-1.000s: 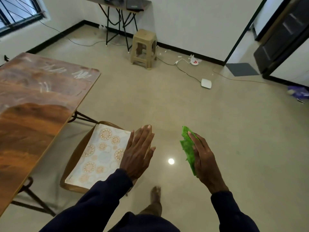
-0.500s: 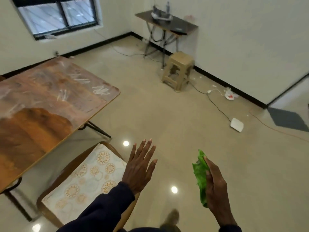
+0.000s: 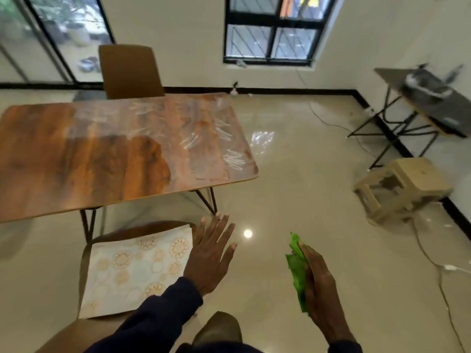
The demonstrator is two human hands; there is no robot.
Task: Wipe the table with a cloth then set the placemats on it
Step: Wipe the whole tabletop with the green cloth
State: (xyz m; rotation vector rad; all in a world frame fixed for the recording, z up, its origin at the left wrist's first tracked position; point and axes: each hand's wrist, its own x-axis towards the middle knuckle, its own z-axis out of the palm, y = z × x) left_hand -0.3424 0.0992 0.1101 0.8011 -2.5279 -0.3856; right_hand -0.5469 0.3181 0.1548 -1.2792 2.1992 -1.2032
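The near long edge of the table (image 3: 102, 161) runs across the left half of the frame, ending in a rounded corner at centre, and right of that corner the glossy floor (image 3: 293, 187) lies open as far as the pale plastic stool (image 3: 400, 189) and the dark side table (image 3: 428, 100) at the right. Half a second ago the table sat only at the left edge and I saw one corner of it. Now nearly its whole top is in view, and a brown chair (image 3: 130, 71) and a barred window (image 3: 272, 29) have come in behind it. My hands are as they were. My left hand (image 3: 210, 256) is flat with fingers spread and straight, hovering just beside the right edge of the placemat (image 3: 132, 266); I cannot tell whether it touches it. My right hand (image 3: 321, 289) grips the crumpled green cloth (image 3: 297, 271) at lower right, over bare floor. The placemat is a pale rectangle printed with round orange medallions, lying on a brown chair seat (image 3: 142, 229) below the table's edge. The tabletop is wood-grain brown and shiny, with whitish streaks toward its right end.
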